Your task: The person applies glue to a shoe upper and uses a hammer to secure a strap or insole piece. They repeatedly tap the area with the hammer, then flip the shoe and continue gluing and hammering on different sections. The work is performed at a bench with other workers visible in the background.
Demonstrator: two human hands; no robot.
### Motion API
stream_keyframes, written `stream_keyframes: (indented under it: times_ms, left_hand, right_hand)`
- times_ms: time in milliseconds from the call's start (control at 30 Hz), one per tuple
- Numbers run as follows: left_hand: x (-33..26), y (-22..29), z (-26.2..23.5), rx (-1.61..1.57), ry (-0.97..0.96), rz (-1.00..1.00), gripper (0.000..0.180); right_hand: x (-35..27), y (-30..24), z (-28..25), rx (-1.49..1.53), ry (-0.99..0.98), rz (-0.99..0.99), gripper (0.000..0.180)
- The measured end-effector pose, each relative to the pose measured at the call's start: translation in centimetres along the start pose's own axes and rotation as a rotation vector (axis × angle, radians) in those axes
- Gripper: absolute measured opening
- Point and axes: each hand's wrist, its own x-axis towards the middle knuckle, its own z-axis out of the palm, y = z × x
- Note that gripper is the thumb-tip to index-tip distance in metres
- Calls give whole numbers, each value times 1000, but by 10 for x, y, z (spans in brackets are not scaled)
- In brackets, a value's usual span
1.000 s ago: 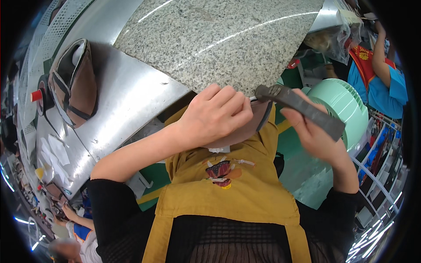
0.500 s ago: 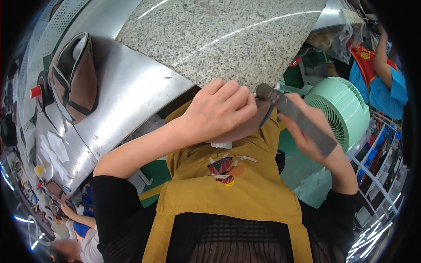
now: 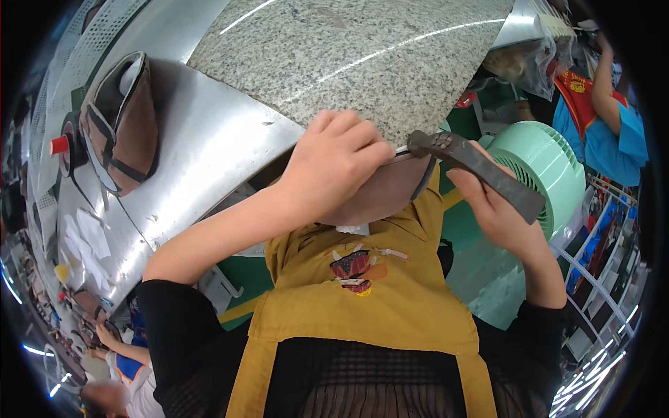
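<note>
Since the earlier frames the left hand [image 3: 334,167] has slid a little further over the rim of the pan [image 3: 390,191], and the handle [image 3: 477,174] has swung slightly toward the fan [image 3: 550,171], so the right hand [image 3: 498,212] now sits lower against it.

The pan is held up in front of the person's chest, just off the near edge of the granite counter [image 3: 362,56], tilted so its dark outside faces the camera. The left hand is cupped over the pan's near rim, fingers curled and pressed together, knuckles toward the counter; whatever is under the palm is hidden. The right hand is closed round the far end of the dark, worn handle, thumb along its side, fingers wrapped beneath.

Below the pan hangs a mustard apron [image 3: 362,292] with a small red and white figure on its bib, over a black top. Left of the counter runs a steel worktop [image 3: 202,139], and on it, well away from the pan, a brown cap-like thing [image 3: 122,122] lies on its side. Beyond the fan, right of the counter's far corner, another person in a blue shirt and red vest [image 3: 599,104] stands with an arm raised. At the steel worktop's near end someone else's arm [image 3: 115,341] reaches in.
</note>
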Motion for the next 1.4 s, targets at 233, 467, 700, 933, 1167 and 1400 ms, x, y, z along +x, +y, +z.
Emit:
stream_keyframes:
  times_ms: [233, 467, 700, 933, 1167, 1400]
  left_hand:
    - [-3, 7, 4, 190, 69, 126, 29]
    - [-5, 10, 5, 296, 78, 175, 26]
    - [-6, 5, -2, 1, 43, -66, 23]
    - [-12, 14, 4, 276, 89, 104, 26]
    - [-8, 14, 2, 241, 106, 94, 16]
    - [-13, 11, -5, 17, 15, -119, 23]
  right_hand:
    - [-3, 11, 12, -156, 105, -222, 19]
    - [-6, 2, 2, -81, 25, -125, 43]
    - [-2, 2, 14, -216, 1, -84, 33]
    - [-4, 1, 16, -166, -5, -76, 32]
    - [-4, -9, 9, -27, 76, -131, 26]
    - [-1, 5, 20, -197, -16, -118, 31]
